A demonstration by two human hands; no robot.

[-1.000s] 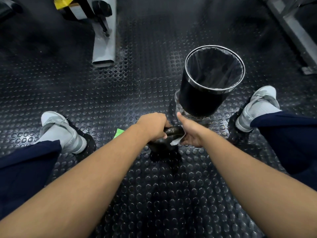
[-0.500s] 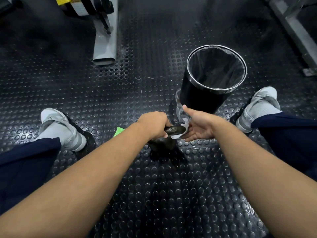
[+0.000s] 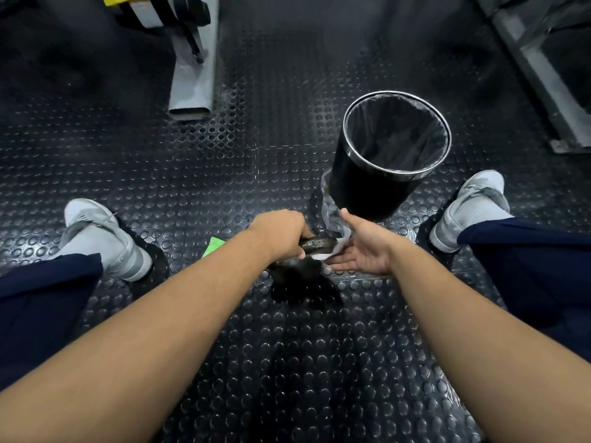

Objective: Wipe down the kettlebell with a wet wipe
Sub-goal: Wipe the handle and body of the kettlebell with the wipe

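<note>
Gripping dull black kettlebell (image 3: 318, 244) by handle, left hand (image 3: 281, 233); right hand (image 3: 364, 247) flat-palmed beneath white wet wipe (image 3: 340, 247).

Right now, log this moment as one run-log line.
left hand: grips kettlebell handle | right hand: palm up, wet wipe at handle end | trash bin: upright beyond

Left hand (image 3: 281, 233) around kettlebell handle (image 3: 319, 244)

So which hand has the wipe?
The right hand: its flat fingers press the white wipe against the kettlebell handle. The left hand only grips that handle, with no wipe.
</note>
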